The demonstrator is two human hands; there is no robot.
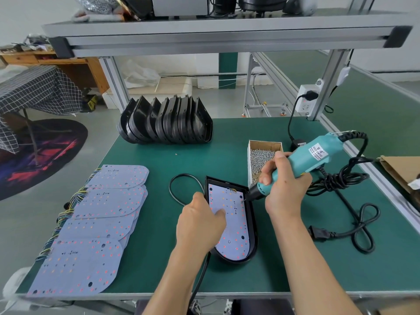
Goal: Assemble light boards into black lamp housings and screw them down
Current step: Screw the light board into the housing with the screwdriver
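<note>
On the green tabletop (284, 258), seen from the head camera, a black housing (252, 226) lies flat near the front edge with a pale light board (229, 223) seated inside it. The board is pressed down by the left hand (201, 226), whose fingers (220, 212) lie fairly straight on its face, holding nothing. A teal electric screwdriver (304, 162) is gripped by the right hand (284, 185), fingers curled round its body, with the tip set at a hole near the board's right edge.

The board is judged thin, light and slightly flexible, its small parts easily scratched; it is best steadied on bare areas or lifted by its edges. The housing looks like rigid, smooth plastic, likely to slide unless held.

The screw at the tip is too small to make out. Spare boards (102, 214) overlap at the left, so their number cannot be told, and the box of screws (261, 155) is partly covered by the right hand. More housings (168, 121) stand bunched at the back.
</note>
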